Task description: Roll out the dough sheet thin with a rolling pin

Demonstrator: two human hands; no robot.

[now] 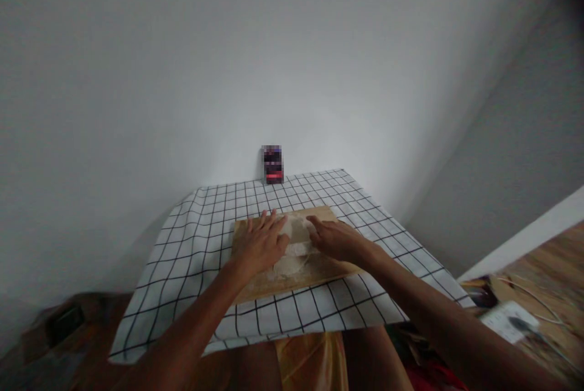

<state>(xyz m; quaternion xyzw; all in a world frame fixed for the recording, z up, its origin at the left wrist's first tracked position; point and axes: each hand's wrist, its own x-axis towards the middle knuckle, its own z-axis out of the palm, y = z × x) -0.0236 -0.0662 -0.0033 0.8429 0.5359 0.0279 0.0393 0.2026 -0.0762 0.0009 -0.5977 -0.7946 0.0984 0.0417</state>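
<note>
A pale, thin dough sheet (pixel 299 230) lies on a wooden board (pixel 269 286), with a lighter band like a fold across its middle. Loose whitish patches that look like flour surround it. My left hand (pixel 266 242) rests over the sheet's left side, fingers spread and pointing away from me. On the right side, my right hand (pixel 335 239) touches or hovers just over the sheet's edge. Its index finger and thumb are apart, while the other fingers are mostly hidden behind the hand.
The board lies on a table with a white, black-checked cloth (pixel 182 257). At the back, a dark blurred upright object (pixel 273 165) leans near the wall. A white power strip (pixel 510 321) with cords is at lower right. A dark box-like object (pixel 64 324) sits at lower left.
</note>
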